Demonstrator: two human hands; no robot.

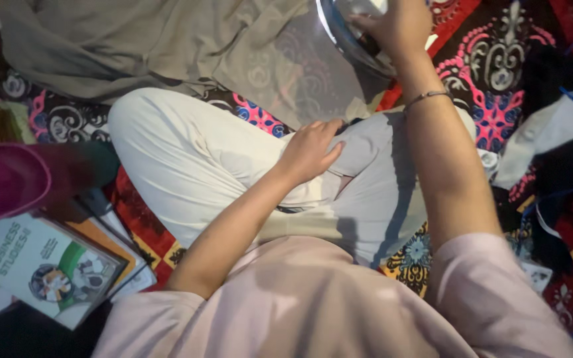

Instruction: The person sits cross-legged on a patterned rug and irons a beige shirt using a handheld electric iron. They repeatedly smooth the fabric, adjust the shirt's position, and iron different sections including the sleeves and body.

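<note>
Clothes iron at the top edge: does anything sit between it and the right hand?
Nothing visible does. The right hand already rests on the clothes iron, fingers over its top. The left hand lies apart, on the white trousers at the knee.

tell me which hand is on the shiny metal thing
The right hand, stretched out in front with a thin bracelet on its wrist, is on the shiny metal thing. The left hand rests on the person's leg.

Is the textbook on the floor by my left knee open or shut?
Shut. The textbook lies flat with its green and white front cover facing up, on top of other books, and no inner pages show.
</note>
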